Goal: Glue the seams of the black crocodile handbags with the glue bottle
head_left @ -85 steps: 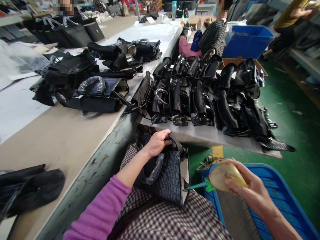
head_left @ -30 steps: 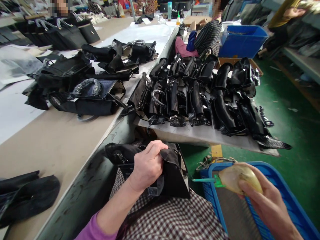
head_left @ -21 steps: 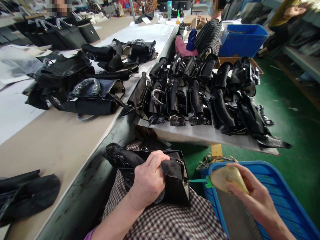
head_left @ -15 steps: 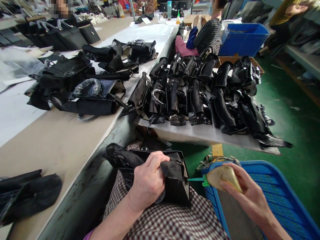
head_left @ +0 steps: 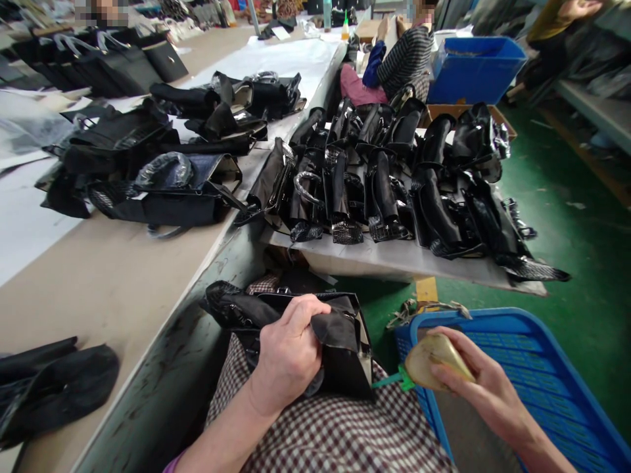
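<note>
On my lap, over a checked apron (head_left: 325, 433), lies a black handbag (head_left: 345, 368) with a pale edge showing at its right side. My left hand (head_left: 290, 351) is closed on the bag, gripping a dark flap near its right end. In my right hand (head_left: 480, 374) is a yellowish glue bottle (head_left: 434, 361) with a green nozzle, held tilted with the tip pointing left. The nozzle tip is by the lower right corner of the bag; whether it touches cannot be made out.
Several black bags (head_left: 384, 197) stand in rows on a low table ahead. More bags (head_left: 172, 190) lie on the long table (head_left: 162, 263) at left. A blue basket (head_left: 537, 368) is at my right. Farther off, a seated person (head_left: 404, 62) is beside a blue bin (head_left: 478, 69).
The glue bottle's nozzle has moved down along the bag's right edge to its lower corner. My left hand keeps its hold on the bag. The whole view has shifted slightly.
</note>
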{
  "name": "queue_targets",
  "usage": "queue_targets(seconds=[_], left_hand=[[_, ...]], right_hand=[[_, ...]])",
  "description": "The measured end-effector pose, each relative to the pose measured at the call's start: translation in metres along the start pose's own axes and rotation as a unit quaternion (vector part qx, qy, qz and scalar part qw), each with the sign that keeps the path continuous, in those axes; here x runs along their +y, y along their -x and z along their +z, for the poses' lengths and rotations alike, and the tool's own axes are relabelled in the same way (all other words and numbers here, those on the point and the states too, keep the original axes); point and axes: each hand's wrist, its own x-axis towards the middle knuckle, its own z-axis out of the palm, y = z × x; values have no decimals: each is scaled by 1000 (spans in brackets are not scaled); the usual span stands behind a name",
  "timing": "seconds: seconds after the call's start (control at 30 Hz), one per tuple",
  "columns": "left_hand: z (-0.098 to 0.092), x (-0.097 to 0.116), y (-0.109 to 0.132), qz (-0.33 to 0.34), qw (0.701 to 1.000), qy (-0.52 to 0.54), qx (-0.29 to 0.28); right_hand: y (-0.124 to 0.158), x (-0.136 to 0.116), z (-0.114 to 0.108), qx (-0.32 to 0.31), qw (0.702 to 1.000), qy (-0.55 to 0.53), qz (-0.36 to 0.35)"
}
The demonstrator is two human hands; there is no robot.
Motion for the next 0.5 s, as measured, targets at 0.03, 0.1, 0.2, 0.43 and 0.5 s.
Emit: queue_targets(seconds=[0.03, 0.1, 0.2, 0.43, 0.5], left_hand=[[-1, 0, 0, -3, 1000, 1, 0], [-4, 0, -1, -4, 1000, 2, 0], [-10, 2, -3, -2, 1000, -8, 5], [-17, 3, 1, -13, 999, -24, 26], [-18, 0, 1, -14, 999, -33, 36]], right_hand=[[1, 2, 1, 9, 1000, -3, -1], [2, 4, 2, 40, 999, -3, -9], [3, 4, 1, 74, 997, 7, -25], [7, -7, -1, 9, 1000, -3, -24], [8, -5, -2, 12, 1000, -16, -16]])
